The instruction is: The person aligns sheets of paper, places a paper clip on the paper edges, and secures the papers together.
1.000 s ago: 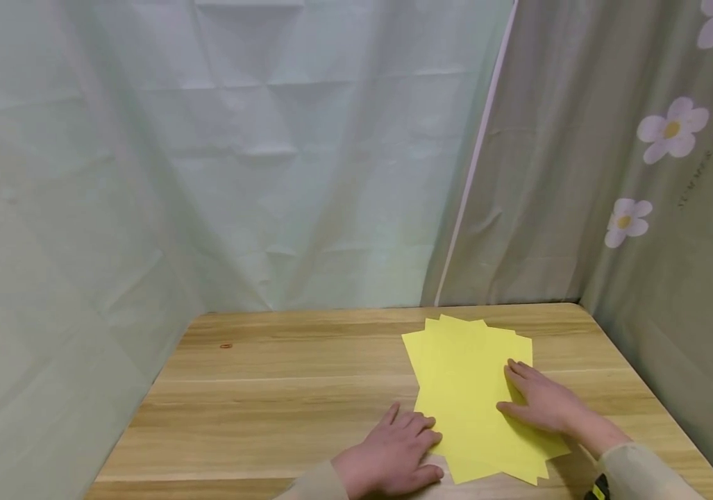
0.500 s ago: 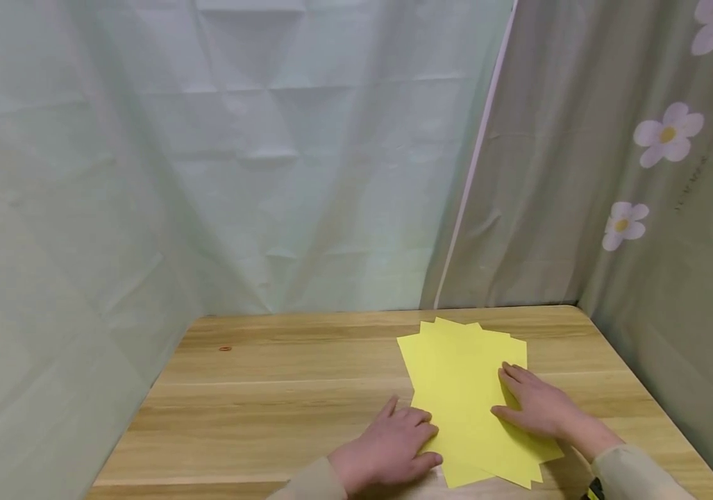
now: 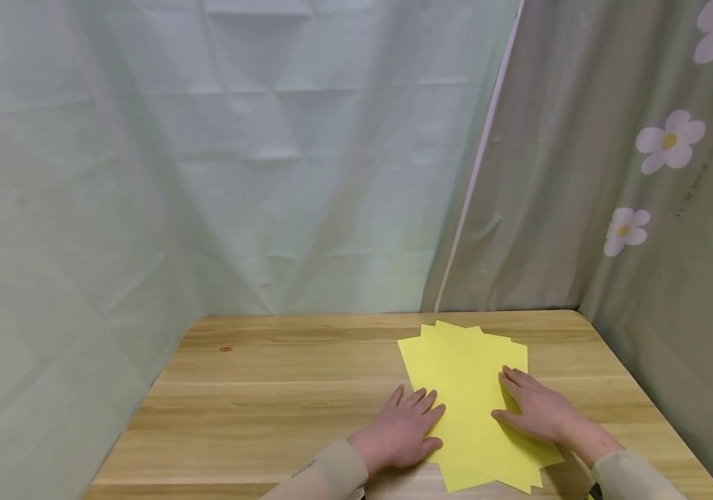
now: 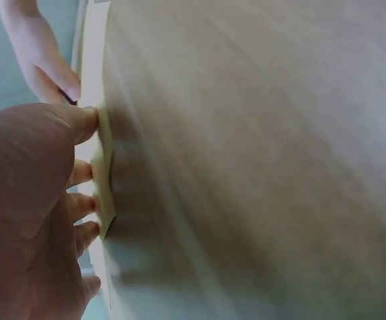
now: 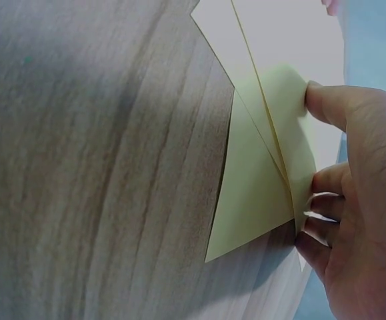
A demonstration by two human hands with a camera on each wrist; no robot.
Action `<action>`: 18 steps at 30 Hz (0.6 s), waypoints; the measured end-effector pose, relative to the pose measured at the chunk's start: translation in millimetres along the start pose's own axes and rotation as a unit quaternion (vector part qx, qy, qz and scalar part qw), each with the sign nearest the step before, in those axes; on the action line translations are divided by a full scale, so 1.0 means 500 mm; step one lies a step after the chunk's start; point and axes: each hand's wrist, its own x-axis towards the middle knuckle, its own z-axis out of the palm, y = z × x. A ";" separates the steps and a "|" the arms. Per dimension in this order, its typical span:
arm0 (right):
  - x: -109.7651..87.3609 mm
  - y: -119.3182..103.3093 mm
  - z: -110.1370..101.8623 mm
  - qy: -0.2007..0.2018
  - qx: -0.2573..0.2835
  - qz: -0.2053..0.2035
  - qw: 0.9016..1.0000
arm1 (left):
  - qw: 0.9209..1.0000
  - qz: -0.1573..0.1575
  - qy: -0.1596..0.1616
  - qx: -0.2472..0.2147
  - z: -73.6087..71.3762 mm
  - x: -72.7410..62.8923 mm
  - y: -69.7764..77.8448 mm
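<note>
Several sheets of yellow paper lie overlapped at skewed angles toward the right of the table, their corners fanned out. With fingers spread, my left hand rests its fingertips on the left edge of the sheets. My right hand lies across their right edge, thumb apart from the fingers. In the right wrist view, the right thumb and fingertips touch the top paper, and a lower sheet's corner sticks out beneath it. The left wrist view shows the left fingertips along the paper's thin edge.
The wood-grain table extends to the left of the paper. A small reddish ring-shaped mark or object shows near its far left. Pale curtains hang behind and at both sides, with flower prints on the right.
My left hand has shifted slightly right and forward, its fingers spreading further onto the paper's left edge. The right hand stays on the right side of the sheets, which look nearly unmoved.
</note>
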 end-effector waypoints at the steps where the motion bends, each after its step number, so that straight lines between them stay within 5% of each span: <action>1: 0.000 -0.001 0.001 0.000 0.000 0.001 1.000 | 1.000 0.000 0.002 0.002 0.002 0.000 -0.001; 18: 0.000 0.001 0.006 0.012 -0.007 0.002 1.000 | 0.999 -0.021 0.012 0.023 0.004 0.007 0.007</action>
